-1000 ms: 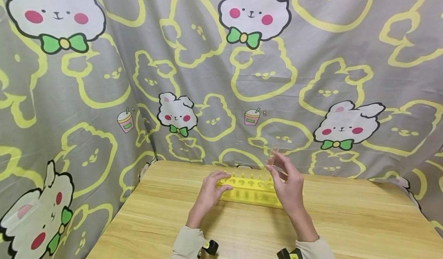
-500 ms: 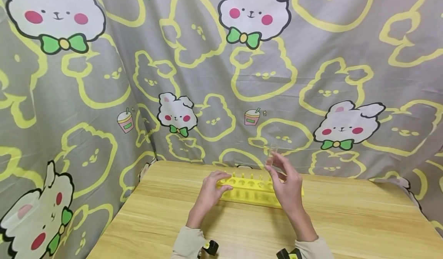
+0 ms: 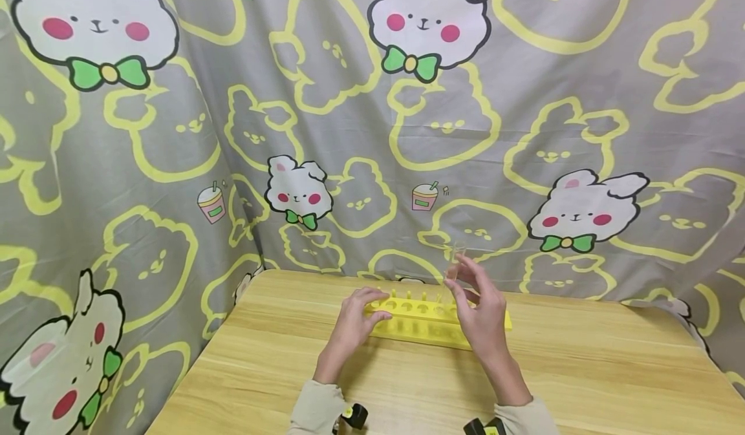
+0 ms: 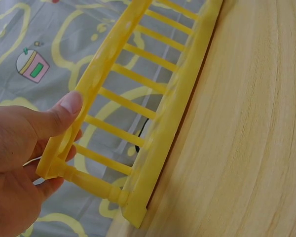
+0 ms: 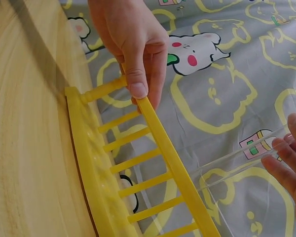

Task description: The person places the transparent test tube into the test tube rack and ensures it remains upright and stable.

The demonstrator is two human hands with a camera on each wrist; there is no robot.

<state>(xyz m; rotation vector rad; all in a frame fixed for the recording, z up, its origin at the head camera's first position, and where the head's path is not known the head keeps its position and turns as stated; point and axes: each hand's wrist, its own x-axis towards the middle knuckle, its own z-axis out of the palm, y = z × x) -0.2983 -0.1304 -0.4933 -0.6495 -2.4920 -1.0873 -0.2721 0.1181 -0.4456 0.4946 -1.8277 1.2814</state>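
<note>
A yellow test tube rack (image 3: 419, 342) stands upright on the table, with a row of round holes in its top rail and several pegs along the far side. My left hand (image 3: 354, 320) grips its left end, the thumb on the top rail and the fingers beneath in the left wrist view. Over the right half of the rack, my right hand (image 3: 485, 315) pinches a clear test tube (image 5: 237, 162) by its upper part. The tube stands nearly upright, its lower end at the top rail. Whether that end is inside a hole is hard to tell.
The wooden table (image 3: 256, 344) extends on both sides of the rack. Close behind its far edge hangs a grey cartoon curtain (image 3: 361, 131), which also covers the left side. Black wrist cameras sit by both sleeves (image 3: 317, 406).
My right hand and the test tube have shifted slightly left along the rack. The left hand and the rack have stayed put.
</note>
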